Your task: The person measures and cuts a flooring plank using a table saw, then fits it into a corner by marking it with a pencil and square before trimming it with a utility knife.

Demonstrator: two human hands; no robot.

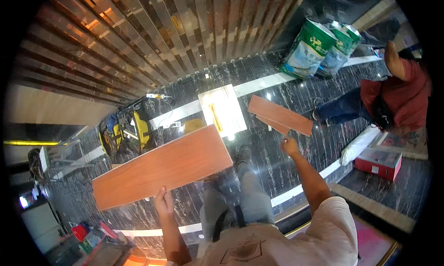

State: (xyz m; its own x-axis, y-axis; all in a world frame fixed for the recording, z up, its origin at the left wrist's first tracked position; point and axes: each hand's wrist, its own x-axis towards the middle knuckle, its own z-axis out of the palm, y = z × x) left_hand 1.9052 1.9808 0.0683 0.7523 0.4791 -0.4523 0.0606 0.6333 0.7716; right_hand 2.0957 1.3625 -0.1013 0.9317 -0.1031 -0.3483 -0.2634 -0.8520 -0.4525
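My left hand grips the lower edge of a long reddish-brown wooden plank, which is raised in front of me and tilted up toward the right. On the right, my arm is stretched out, and my closed right hand appears beside the near ends of two smaller-looking planks of the same colour. One upper plank partly covers a lower plank. Whether my right fingers touch them, or what lies inside the fist, cannot be made out.
A bright white square panel lies ahead on the dark marbled floor. Yellow-black tool bags and a caulking tube are at left. Green-white sacks stand far right, near a person in a red shirt. A red box sits nearer.
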